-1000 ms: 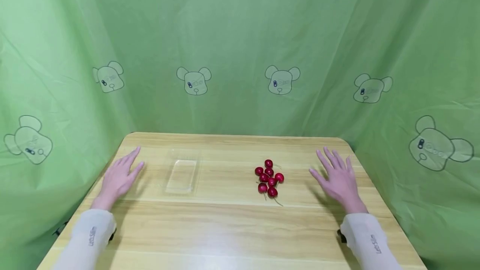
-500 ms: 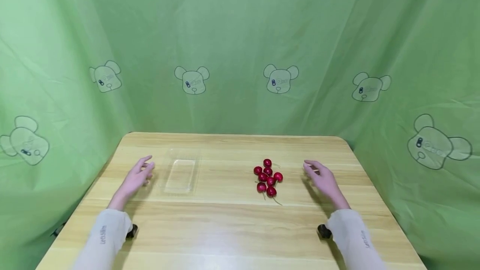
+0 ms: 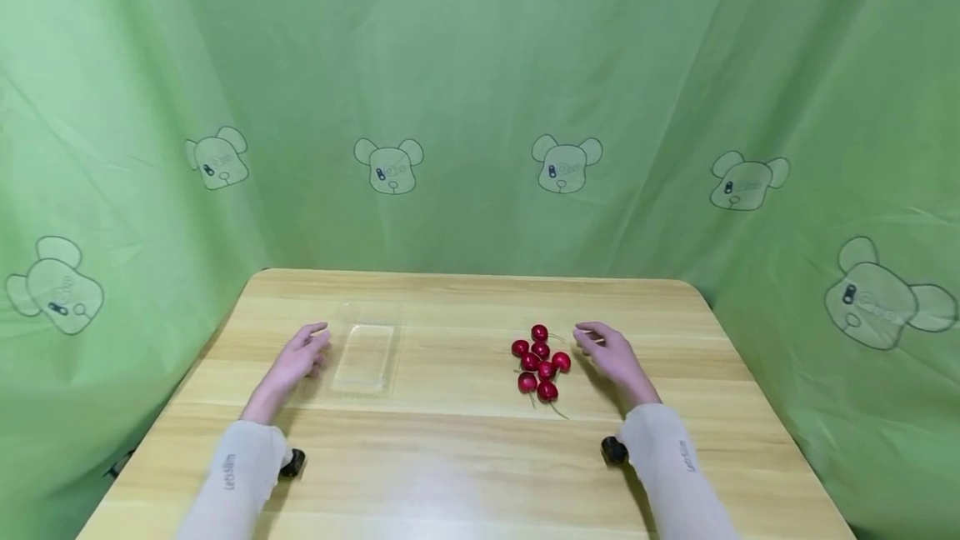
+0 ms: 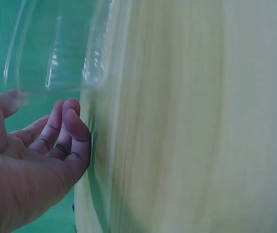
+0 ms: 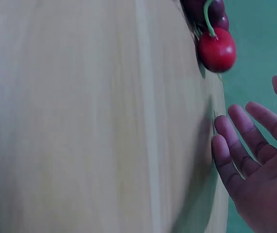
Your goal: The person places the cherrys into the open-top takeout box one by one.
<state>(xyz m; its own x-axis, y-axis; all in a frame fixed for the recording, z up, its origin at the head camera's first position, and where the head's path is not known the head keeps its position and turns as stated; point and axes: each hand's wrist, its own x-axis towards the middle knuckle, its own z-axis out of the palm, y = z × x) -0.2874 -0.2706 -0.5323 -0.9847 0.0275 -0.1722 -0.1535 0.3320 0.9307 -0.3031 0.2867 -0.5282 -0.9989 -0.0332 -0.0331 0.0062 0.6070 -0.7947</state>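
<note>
A clear plastic box [image 3: 363, 361] stands on the left half of the table, its ribbed wall large in the left wrist view. Just left of it is my left hand [image 3: 296, 359], fingers loosely bent and nothing held; whether a fingertip touches the box I cannot tell. Several dark red cherries [image 3: 547, 370] with green stems lie in a cluster right of the middle. My right hand [image 3: 611, 357] hovers just to their right, its relaxed fingers apart from the nearest cherry [image 5: 217, 50] in the right wrist view.
The wooden table [image 3: 450, 457] has rounded far corners. A green curtain [image 3: 472, 107] with printed bear heads surrounds its back and sides. A small black device [image 3: 613, 450] sits under the right sleeve, and another black device [image 3: 293, 463] under the left.
Both hands have moved inward, the left toward the plastic box and the right toward the cherries. Their spread fingers have relaxed into a loose bend. Box and cherries stay in place.
</note>
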